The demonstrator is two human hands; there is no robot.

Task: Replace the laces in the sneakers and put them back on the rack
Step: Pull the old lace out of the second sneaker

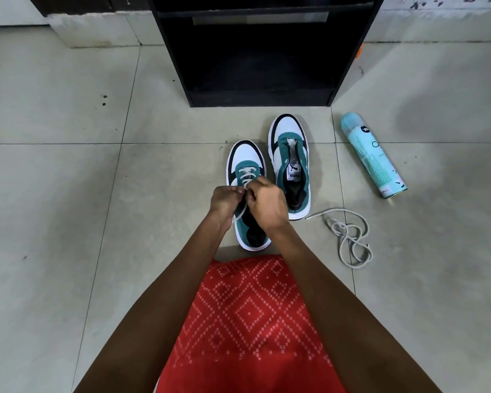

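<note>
Head view: left hand [227, 199] and right hand [267, 204] meet over the near sneaker [245, 157], fingertips of each pinched on its white lace [245, 175], which crosses the eyelets just beyond them. The other sneaker [291, 131] stands just beside it, near the rack [261, 52], with a loose lace [349, 236] on the floor [68, 180] to its right.

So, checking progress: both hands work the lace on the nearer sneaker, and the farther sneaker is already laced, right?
No. The head view shows the farther sneaker unlaced; a loose lace lies on the floor beside it. The left hand and right hand do work the lace on the nearer sneaker.
</note>
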